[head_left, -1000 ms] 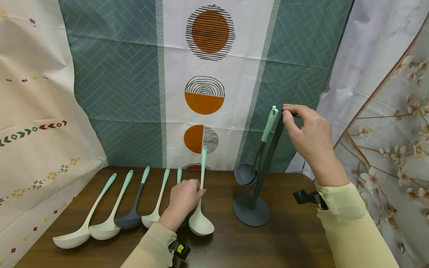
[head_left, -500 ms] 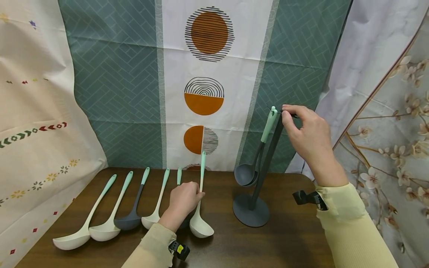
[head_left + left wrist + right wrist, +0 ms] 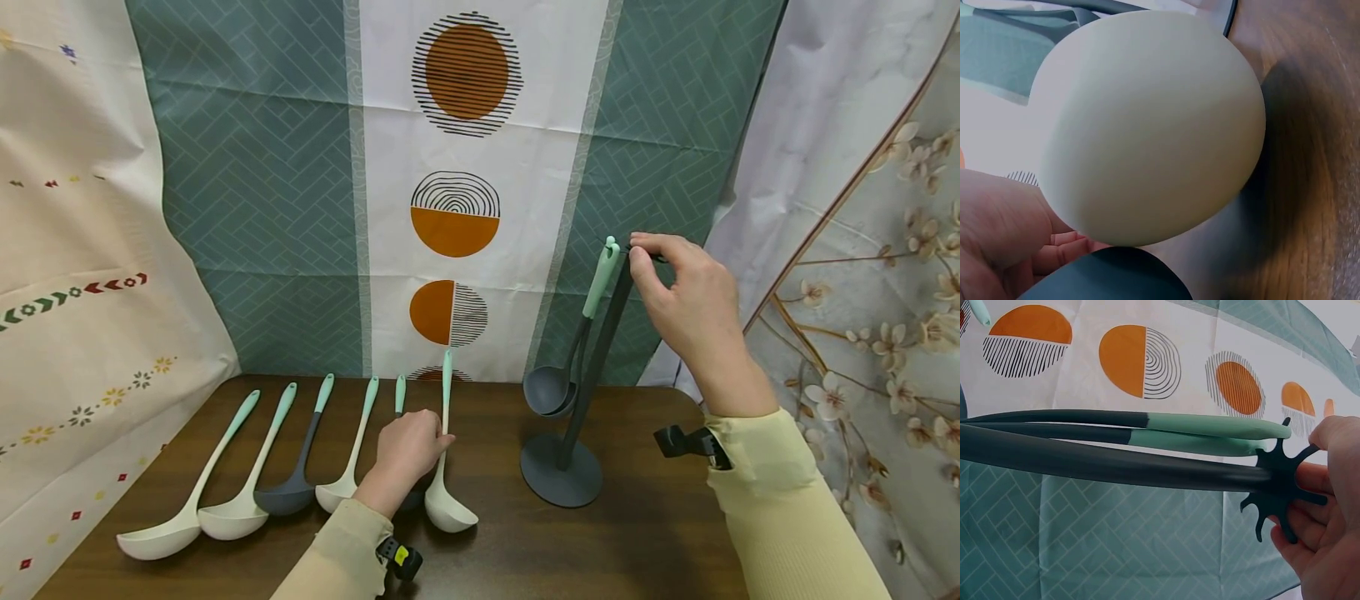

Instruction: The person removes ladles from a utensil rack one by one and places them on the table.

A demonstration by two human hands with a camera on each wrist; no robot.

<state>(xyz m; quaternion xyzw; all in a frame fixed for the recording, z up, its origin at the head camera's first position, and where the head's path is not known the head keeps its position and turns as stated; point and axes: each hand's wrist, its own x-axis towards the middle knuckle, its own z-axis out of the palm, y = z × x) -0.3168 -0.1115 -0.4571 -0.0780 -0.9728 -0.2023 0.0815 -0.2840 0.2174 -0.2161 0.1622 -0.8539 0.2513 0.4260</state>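
Observation:
My left hand (image 3: 408, 454) grips a cream ladle (image 3: 448, 508) by its handle, mint end up and bowl down near the table. In the left wrist view the underside of a cream ladle bowl (image 3: 1154, 125) fills the middle, with a dark rounded shape below it. My right hand (image 3: 690, 308) holds the top of a dark grey utensil stand (image 3: 600, 358), which leans to the right in the head view. The right wrist view shows fingers around its ring of hooks (image 3: 1282, 481). Two grey ladles (image 3: 551, 390) with mint handles hang from the stand's left side.
Left of my left hand several ladles lie in a row on the brown table (image 3: 510, 558), among them a cream ladle (image 3: 161, 532) and a grey ladle (image 3: 288, 496). Another grey ladle (image 3: 400, 396) is partly behind that hand. A patterned cloth (image 3: 262, 208) hangs behind.
My left hand has lowered the cream ladle slightly and shifted it a little left; its handle tip sits lower. The right hand and the stand look unmoved.

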